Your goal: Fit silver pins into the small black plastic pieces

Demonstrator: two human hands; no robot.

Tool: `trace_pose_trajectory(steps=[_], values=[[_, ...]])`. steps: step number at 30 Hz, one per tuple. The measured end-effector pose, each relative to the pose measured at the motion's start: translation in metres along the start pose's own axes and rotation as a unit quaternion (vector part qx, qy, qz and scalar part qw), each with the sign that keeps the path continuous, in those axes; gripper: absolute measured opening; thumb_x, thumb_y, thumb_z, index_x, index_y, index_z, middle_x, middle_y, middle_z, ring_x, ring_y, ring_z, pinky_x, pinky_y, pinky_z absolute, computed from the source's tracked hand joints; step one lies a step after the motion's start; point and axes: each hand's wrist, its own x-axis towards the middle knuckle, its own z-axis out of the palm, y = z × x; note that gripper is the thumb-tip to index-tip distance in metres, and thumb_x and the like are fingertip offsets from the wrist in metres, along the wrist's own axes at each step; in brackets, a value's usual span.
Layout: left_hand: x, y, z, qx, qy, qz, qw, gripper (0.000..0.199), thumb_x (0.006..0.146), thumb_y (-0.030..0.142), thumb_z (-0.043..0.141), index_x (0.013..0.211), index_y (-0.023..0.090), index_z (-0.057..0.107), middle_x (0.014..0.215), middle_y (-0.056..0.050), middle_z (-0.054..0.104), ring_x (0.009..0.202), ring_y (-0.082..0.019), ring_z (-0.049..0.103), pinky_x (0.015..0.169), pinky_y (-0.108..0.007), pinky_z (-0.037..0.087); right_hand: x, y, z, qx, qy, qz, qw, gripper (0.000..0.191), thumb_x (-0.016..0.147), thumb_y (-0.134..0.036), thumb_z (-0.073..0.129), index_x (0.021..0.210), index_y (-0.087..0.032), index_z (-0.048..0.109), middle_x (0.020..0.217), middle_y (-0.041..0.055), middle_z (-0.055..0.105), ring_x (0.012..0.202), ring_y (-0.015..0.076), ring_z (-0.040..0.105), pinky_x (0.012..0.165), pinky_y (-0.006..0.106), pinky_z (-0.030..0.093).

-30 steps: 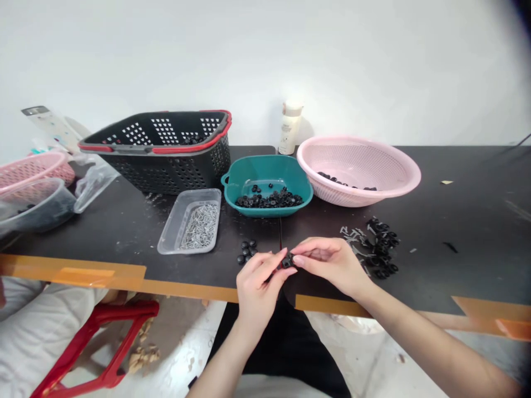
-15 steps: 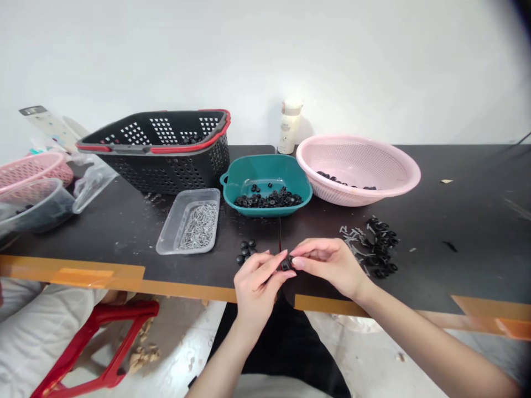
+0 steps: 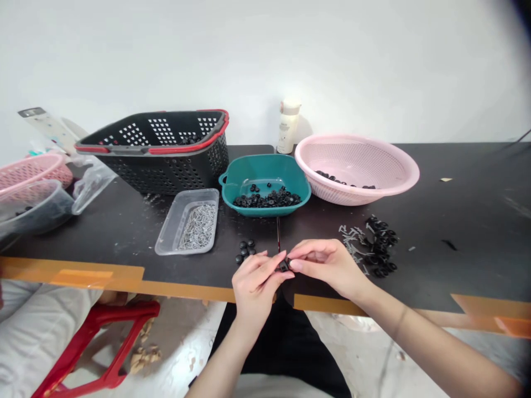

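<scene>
Over the table's front edge, my left hand (image 3: 255,279) pinches a small black plastic part (image 3: 284,266) between thumb and fingers. From the other side, the closed fingertips of my right hand (image 3: 326,265) grip the same part; its far side is hidden by them. Just beyond my left hand lies a small cluster of round black caps (image 3: 244,250). To the right of my right hand is a pile of black parts (image 3: 381,246), with loose silver pins (image 3: 352,237) at its left side.
A clear tray of metal pins (image 3: 161,237), a teal basin (image 3: 265,164) of black parts, a pink colander (image 3: 357,141) and a black basket (image 3: 166,171) stand behind. A white bottle (image 3: 287,127) is by the wall. A person's leg (image 3: 45,326) and a red stool (image 3: 108,331) are at left.
Both hands stay together on the black part, with only a slight shift of the fingers. The whole view has moved a little; nothing else on the table differs.
</scene>
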Motion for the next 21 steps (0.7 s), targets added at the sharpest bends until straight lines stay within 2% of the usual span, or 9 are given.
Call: trace_pose_trajectory(steps=[6,14,16,21], values=[[-0.0012,0.0,0.0,0.0,0.001,0.006,1.0,0.02,0.083,0.03,0.069,0.102,0.027,0.074,0.072,0.0,0.072,0.073,-0.016,0.068,0.082,-0.035,0.059,0.0001,-0.0011,0.0008,0.006,0.003,-0.004,1.0,0.014,0.065,-0.025,0.085,0.076,-0.02,0.078,0.073,0.0036,0.074,0.065,0.0161,0.069,0.064,0.028,0.06],[-0.0004,0.0001,0.0,0.002,0.004,0.019,1.0,0.021,0.084,0.03,0.068,0.103,0.026,0.074,0.071,0.0,0.072,0.071,-0.016,0.067,0.081,-0.033,0.058,-0.0017,0.0028,0.0001,0.015,-0.012,-0.004,1.0,0.013,0.065,-0.023,0.085,0.076,-0.021,0.078,0.077,0.0033,0.075,0.07,0.0157,0.069,0.068,0.027,0.058],[-0.0009,-0.0009,0.0,0.0,0.005,0.028,1.0,0.022,0.083,0.027,0.068,0.105,0.027,0.073,0.072,0.001,0.072,0.071,-0.015,0.067,0.082,-0.033,0.058,-0.0005,0.0036,-0.0013,0.033,-0.02,0.02,0.999,0.015,0.064,-0.022,0.086,0.076,-0.02,0.077,0.074,0.0025,0.074,0.067,0.0145,0.069,0.068,0.026,0.058],[-0.0013,-0.0047,0.001,-0.004,0.009,0.059,0.998,0.024,0.083,0.027,0.069,0.106,0.029,0.073,0.072,0.001,0.069,0.068,-0.014,0.064,0.083,-0.034,0.057,0.0029,0.0009,-0.0041,0.096,-0.074,0.157,0.98,0.023,0.064,-0.027,0.087,0.079,-0.017,0.073,0.067,-0.0005,0.071,0.059,0.0089,0.066,0.062,0.019,0.055]])
